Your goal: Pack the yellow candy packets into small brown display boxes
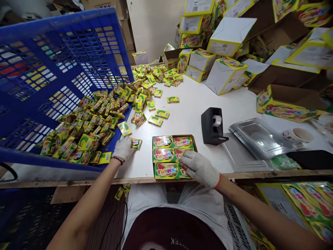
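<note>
My left hand (pixel 123 148), in a white knit glove, is beside the blue crate's right edge. Its fingers are curled against a small fruit-printed candy box (pixel 136 143), and another yellow candy box (pixel 124 128) lies just beyond the fingertips. My right hand (pixel 200 168), also gloved, rests with its fingers stretched over the right side of an open display carton (pixel 153 152). Inside that carton, rows of TWINS candy boxes (pixel 163 155) lie face up, and my right fingers partly cover those on the right.
A tipped blue crate (pixel 65 21) spills a heap of candy boxes (pixel 88 128) onto the white table (pixel 182 118). To the right stand a black tape dispenser (pixel 212 126), clear plastic trays (pixel 257 135) and a cup (pixel 298 135). Cartons (pixel 226 73) are piled behind.
</note>
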